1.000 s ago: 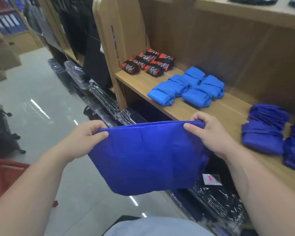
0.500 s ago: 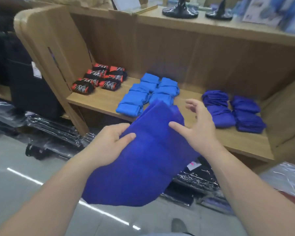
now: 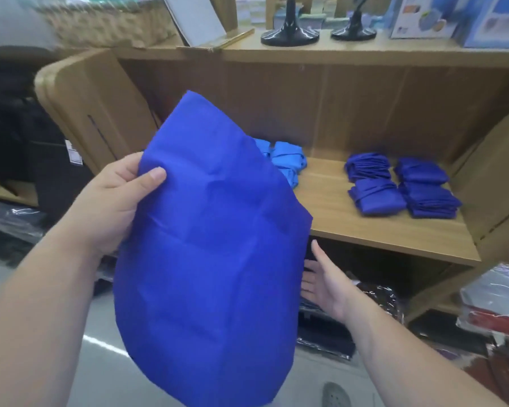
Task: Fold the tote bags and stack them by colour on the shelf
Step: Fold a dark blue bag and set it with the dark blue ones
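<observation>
A royal blue tote bag (image 3: 215, 259) hangs lengthwise in front of me, covering the middle of the view. My left hand (image 3: 115, 201) grips its upper left edge, thumb on the front. My right hand (image 3: 321, 280) is beside the bag's right edge with straight fingers, partly hidden behind the cloth; contact with the bag cannot be told. On the wooden shelf (image 3: 365, 233) lie folded light blue bags (image 3: 288, 163), partly hidden by the held bag, and folded dark blue bags (image 3: 403, 186) in stacks at the right.
Two black stands (image 3: 290, 36) and boxes sit on the shelf's top board. Plastic-wrapped dark goods (image 3: 376, 301) lie under the shelf. Black bags (image 3: 27, 148) hang at the left. Wrapped red items (image 3: 494, 315) are at the right. A grey floor lies below.
My left hand lifted the bag higher so it hangs lengthwise. My right hand let go of the upper edge and dropped to the bag's lower right side. The view shifted right.
</observation>
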